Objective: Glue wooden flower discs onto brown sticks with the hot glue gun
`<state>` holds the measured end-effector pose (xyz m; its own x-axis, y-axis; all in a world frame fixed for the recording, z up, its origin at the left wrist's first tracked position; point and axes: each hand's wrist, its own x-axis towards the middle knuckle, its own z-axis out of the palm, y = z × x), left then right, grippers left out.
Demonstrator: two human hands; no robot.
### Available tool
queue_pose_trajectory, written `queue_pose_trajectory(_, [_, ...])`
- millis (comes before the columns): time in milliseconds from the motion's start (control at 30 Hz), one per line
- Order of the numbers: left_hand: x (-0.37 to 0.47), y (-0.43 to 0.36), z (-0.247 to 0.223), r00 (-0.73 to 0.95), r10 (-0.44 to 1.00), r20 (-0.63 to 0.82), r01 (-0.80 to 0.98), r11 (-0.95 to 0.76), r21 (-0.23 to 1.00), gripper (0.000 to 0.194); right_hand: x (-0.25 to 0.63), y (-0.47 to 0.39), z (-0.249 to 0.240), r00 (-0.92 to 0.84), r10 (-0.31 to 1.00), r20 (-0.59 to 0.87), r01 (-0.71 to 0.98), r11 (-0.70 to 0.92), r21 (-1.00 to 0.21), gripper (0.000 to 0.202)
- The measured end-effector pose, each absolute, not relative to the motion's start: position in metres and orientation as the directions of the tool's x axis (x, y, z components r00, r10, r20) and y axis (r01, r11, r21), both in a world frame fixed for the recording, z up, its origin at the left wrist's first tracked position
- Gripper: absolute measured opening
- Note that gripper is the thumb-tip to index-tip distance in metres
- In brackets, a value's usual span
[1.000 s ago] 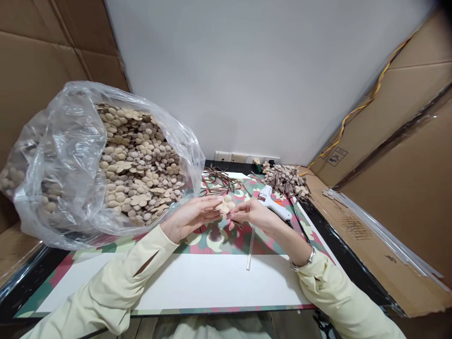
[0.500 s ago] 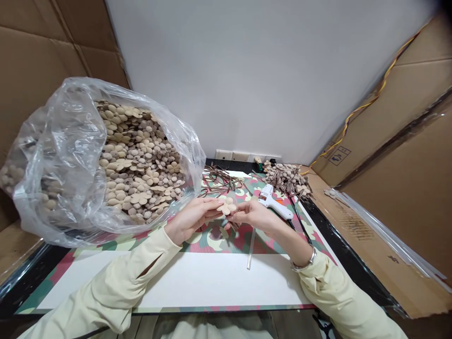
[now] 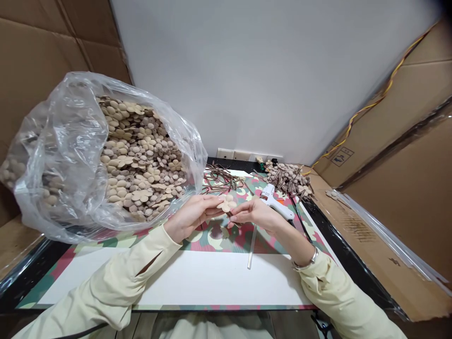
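Near the middle of the table, my left hand (image 3: 193, 214) pinches a beige, petalled flower (image 3: 228, 203) by its left edge. My right hand (image 3: 256, 214) is closed on a thin brown stem (image 3: 233, 220), just below and right of the flower. Whether the stem touches the flower's underside is hard to make out. Beside my right hand lies a white glue gun (image 3: 277, 203), with a clear glue stick (image 3: 252, 249) on the table below that hand. Farther back lies a tangle of brown stems (image 3: 222, 179).
A large clear plastic bag (image 3: 70, 127) full of beige and greyish flowers (image 3: 141, 160) stands at the left. Stemmed flowers are heaped (image 3: 289, 179) at the back right. Cardboard (image 3: 399, 174) flanks the table, and white paper (image 3: 197, 278) covers its front.
My right hand has shifted slightly down, and the brown stem in its fingers shows more clearly. The flower stays in my left hand. The view has tilted slightly.
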<state>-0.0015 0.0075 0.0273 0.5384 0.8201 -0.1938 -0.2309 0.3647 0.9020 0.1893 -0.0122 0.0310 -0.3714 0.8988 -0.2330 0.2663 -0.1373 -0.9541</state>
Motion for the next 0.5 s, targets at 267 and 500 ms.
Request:
queue_pose_trajectory(267, [-0.002,0.008,0.025,0.418,0.894,-0.162,-0.252,0.286,0.925,0.022,0.201,-0.014,0.043,-0.353,0.916,-0.191,0.338,-0.065,-0.939,0.014])
queue_pose_trajectory(500, [0.002,0.008,0.02,0.261,0.961,-0.087,-0.227,0.149,0.962,0.023,0.217,-0.014,0.049,-0.348,0.921,-0.175,0.332,-0.054,-0.942,0.014])
